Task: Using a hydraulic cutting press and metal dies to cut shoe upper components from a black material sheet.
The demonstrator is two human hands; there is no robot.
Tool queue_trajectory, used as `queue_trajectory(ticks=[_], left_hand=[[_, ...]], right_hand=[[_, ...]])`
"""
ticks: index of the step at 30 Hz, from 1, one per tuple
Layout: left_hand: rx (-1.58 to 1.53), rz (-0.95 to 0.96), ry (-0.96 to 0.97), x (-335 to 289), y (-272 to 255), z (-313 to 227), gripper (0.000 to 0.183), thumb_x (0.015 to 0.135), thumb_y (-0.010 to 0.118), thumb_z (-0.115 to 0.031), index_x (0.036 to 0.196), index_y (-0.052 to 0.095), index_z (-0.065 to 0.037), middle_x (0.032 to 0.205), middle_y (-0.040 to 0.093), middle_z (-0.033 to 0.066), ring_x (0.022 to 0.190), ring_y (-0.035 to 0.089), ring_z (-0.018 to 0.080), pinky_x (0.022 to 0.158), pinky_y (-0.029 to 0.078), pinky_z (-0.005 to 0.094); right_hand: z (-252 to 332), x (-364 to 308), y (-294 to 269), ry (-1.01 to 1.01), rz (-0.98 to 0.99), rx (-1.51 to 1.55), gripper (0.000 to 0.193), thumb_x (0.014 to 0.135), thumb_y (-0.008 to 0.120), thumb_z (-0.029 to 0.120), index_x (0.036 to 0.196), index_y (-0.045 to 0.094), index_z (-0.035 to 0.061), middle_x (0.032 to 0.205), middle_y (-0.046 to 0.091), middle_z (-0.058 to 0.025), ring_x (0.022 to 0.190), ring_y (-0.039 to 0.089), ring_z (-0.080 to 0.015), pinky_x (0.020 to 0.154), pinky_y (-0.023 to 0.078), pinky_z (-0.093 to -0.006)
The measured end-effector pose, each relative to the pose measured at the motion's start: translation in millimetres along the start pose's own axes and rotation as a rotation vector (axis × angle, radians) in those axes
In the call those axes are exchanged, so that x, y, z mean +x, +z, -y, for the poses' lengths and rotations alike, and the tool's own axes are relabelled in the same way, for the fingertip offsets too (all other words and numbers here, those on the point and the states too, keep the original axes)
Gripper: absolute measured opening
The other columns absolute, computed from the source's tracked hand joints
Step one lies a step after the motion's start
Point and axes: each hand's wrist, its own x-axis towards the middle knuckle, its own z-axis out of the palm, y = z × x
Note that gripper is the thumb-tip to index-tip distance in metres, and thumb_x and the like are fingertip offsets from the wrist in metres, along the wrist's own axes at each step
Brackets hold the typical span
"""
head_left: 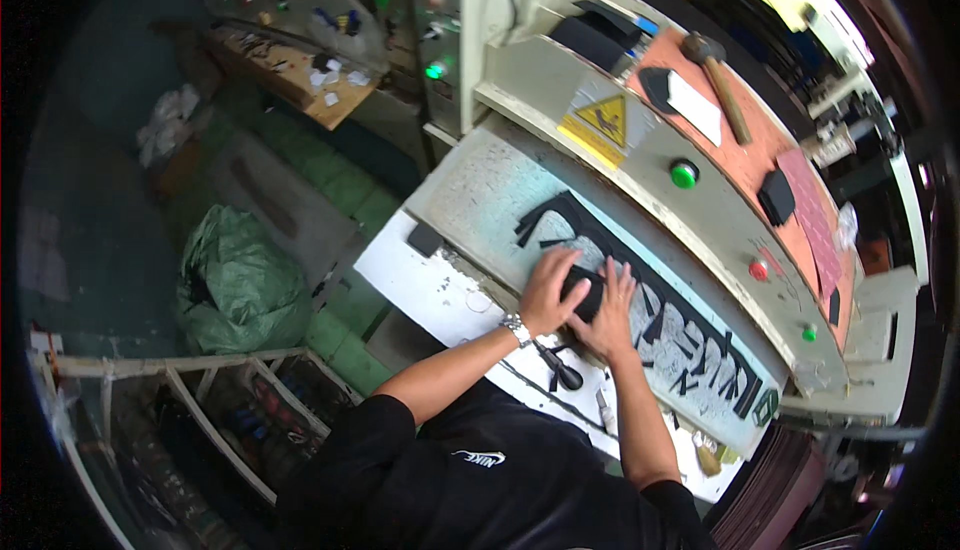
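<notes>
My left hand (pixel 547 295), with a metal watch (pixel 517 329) on the wrist, and my right hand (pixel 610 318) close in on a small black stack of cut pieces (pixel 587 293) from both sides. The fingers cover much of the stack, so its full shape is hidden. It sits over the near edge of the pale machine bed (pixel 480 175). Just beyond my hands, a long black offcut sheet (pixel 655 272) with cut-out gaps and loose strips lies along the bed. A black-handled tool (pixel 568 376) rests on the white ledge (pixel 400 262) close to my wrists.
Across the bed runs the machine's beam, with a green button (pixel 684 174), a red button (pixel 758 268) and a yellow warning label (pixel 600 125). On top lie a hammer (pixel 722 90) and black pieces (pixel 776 197). A green sack (pixel 240 285) stands at left; a brush (pixel 708 458) lies at right.
</notes>
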Motion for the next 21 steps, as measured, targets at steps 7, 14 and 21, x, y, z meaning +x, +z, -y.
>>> queue_trajectory(ticks=[7,14,21], left_hand=[[0.048,0.006,-0.118,21,12,16,0.046,0.100,0.059,-0.027,0.135,0.054,0.002,0.139,0.052,0.0288,0.135,0.045,0.0449,0.114,0.035,0.0492],[0.073,-0.018,-0.071,19,18,18,0.031,0.100,0.056,-0.018,0.121,0.057,0.004,0.117,0.060,0.0228,0.109,0.056,0.0411,0.098,0.044,0.0477],[-0.153,-0.098,-0.106,11,-10,18,0.047,0.107,0.039,-0.023,0.148,0.041,0.000,0.140,0.053,0.0194,0.132,0.050,0.0315,0.110,0.039,0.0429]], right_hand=[[-16,34,-9,0.003,0.013,-0.131,0.113,0.080,0.070,0.066,0.152,0.029,-0.0110,0.162,0.023,-0.0285,0.152,0.009,-0.0513,0.122,0.010,-0.0626],[12,66,-52,-0.319,0.039,-0.084,0.086,0.069,0.086,0.034,0.140,0.050,0.0028,0.127,0.060,-0.0152,0.122,0.057,-0.0325,0.099,0.042,-0.0507],[-7,74,-134,-0.269,-0.066,-0.002,0.062,0.076,0.085,0.037,0.123,0.062,0.0033,0.099,0.068,-0.0130,0.095,0.067,-0.0296,0.083,0.048,-0.0449]])
